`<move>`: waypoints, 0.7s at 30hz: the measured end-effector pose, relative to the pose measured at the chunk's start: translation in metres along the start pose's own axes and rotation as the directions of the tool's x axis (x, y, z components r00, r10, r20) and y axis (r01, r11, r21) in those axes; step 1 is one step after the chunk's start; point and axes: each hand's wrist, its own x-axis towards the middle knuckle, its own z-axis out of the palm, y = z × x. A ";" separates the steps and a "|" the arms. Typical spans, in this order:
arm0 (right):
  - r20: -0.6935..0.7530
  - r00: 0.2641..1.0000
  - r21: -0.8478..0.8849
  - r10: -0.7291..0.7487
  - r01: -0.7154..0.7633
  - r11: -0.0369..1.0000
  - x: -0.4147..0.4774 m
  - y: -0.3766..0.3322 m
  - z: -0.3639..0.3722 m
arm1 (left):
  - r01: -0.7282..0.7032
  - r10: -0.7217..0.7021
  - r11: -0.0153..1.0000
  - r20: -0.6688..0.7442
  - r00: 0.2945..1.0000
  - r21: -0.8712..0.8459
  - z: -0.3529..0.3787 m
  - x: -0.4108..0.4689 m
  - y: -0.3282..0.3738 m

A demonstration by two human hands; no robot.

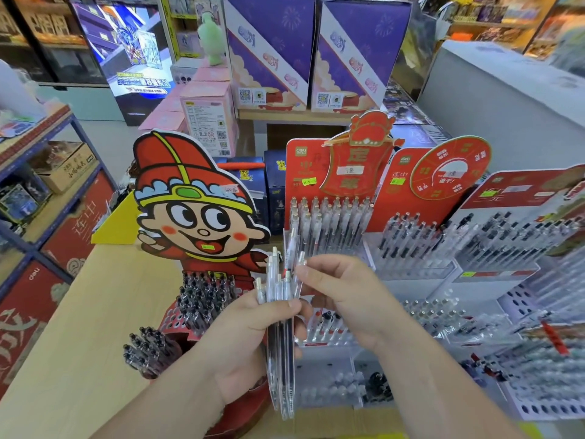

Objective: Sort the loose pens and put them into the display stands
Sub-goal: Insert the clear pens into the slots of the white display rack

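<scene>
Gripping clear pens [285,375] in left hand [250,337], pinching one top with right hand [342,293] fingers [308,270], frame centre. Sorting step; next, likely: pulling free, slotting into matching stand [329,223].

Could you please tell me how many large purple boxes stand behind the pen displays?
2. One purple box stands at top centre on the wooden shelf; the other stands right beside it, on its right. More may be hidden behind.

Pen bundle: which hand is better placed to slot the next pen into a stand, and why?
Probably the right hand: its fingers pinch a pen top, while the left hand grips the pen bundle.
</scene>
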 end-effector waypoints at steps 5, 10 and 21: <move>-0.017 0.999 0.020 -0.029 0.030 0.999 -0.003 0.000 -0.006 | -0.032 0.032 0.999 -0.014 0.999 0.010 0.006 0.003 -0.002; -0.100 0.994 0.060 -0.037 0.043 0.997 -0.002 -0.002 -0.013 | -0.034 0.034 0.999 -0.022 0.999 0.010 0.007 0.004 -0.003; -0.424 0.799 -0.117 -0.426 0.419 0.901 0.007 -0.039 -0.046 | -0.052 0.049 0.999 -0.220 0.974 -0.007 -0.006 0.012 -0.007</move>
